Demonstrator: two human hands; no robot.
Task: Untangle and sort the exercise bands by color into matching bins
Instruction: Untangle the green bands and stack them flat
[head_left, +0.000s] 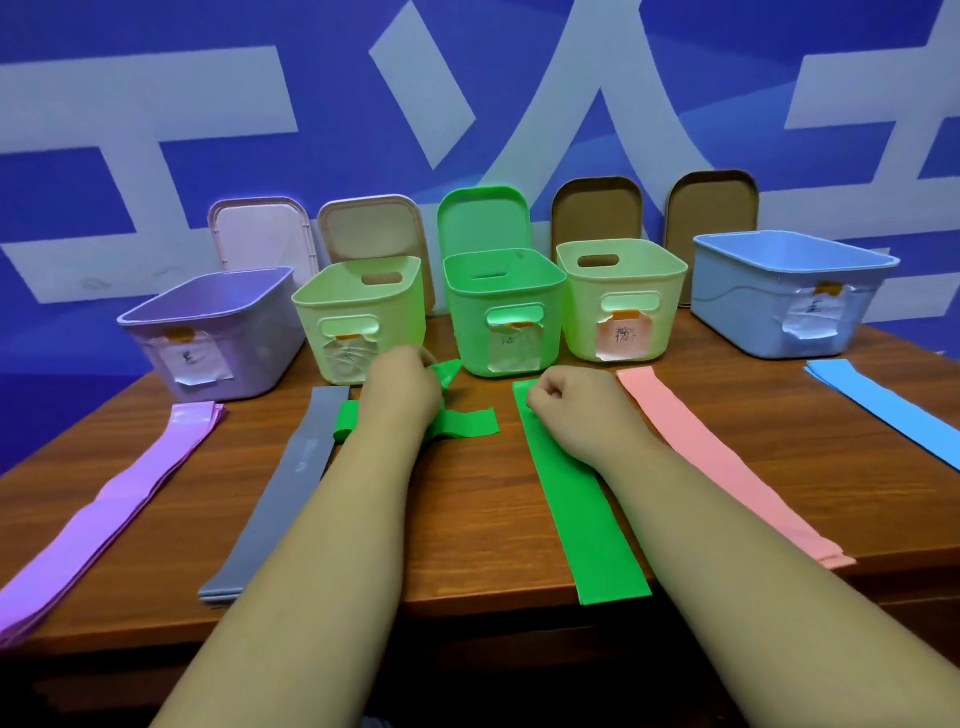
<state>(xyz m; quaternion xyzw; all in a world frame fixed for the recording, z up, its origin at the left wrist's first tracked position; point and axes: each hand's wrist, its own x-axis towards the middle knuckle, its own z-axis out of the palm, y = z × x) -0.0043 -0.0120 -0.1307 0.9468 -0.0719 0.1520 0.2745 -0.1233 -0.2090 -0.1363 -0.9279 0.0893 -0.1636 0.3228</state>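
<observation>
The step in hand is judged to be the untangling of the green colour. At the centre of the frame a twisted, crumpled bright-green rubber band (465, 423) is held in the left hand (400, 395). The grip is closed around its bunched part, and loose ends stick out on both sides of the wrist. Just right of centre a flat bright-green rubber band (587, 519) is laid lengthwise on the brown wooden counter (467, 545). Its upper end appears to be pinched under the curled fingers of the right hand (566, 402). The open bright-green plastic bin (504, 306) stands directly above both hands, at upper centre. A lilac band stack (119, 493), a grey band (280, 499), a pink band (717, 467) and a blue band (883, 400) are laid out flat across the counter. Next, the twist would have to be worked out of the crumpled band, probably with both hands. For that, the flat band would first have to be released. Both green bands could then be dropped into the green bin.
</observation>
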